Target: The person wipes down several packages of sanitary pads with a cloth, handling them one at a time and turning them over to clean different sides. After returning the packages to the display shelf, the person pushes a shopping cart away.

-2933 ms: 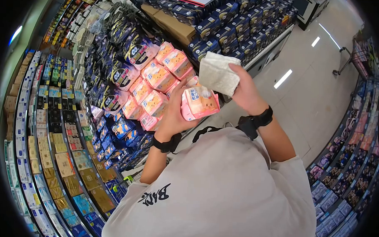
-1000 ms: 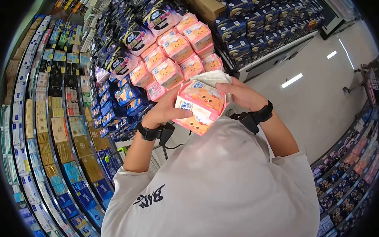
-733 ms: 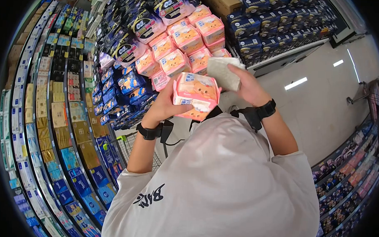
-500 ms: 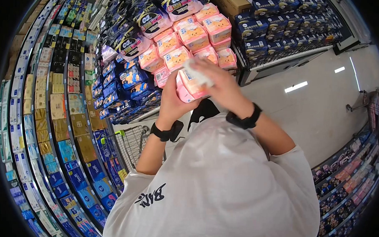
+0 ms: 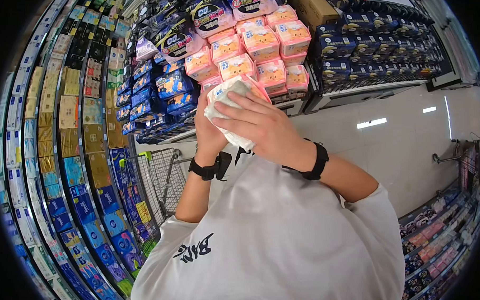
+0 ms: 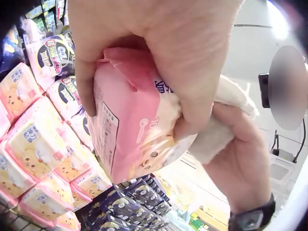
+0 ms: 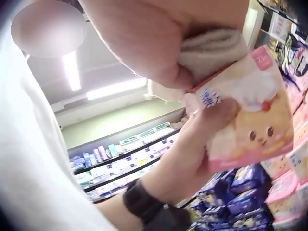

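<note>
Behind the cloth [image 5: 228, 104] and right hand [image 5: 262, 127], the pink pack [image 5: 255, 89] barely shows.

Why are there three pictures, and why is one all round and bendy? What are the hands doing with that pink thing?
There is no machine here, just a person in a shop wearing three small cameras. The round, bendy picture comes from a camera on the head, looking down. The other two come from cameras strapped to each wrist, so they see the hands very close.

The left hand grips a pink pack with a cartoon face on it. The right hand presses a white cloth against that pack.

Behind the hands, more pink packs are stacked on the shelves, with dark blue packs beside them. A shopping cart stands below.
</note>
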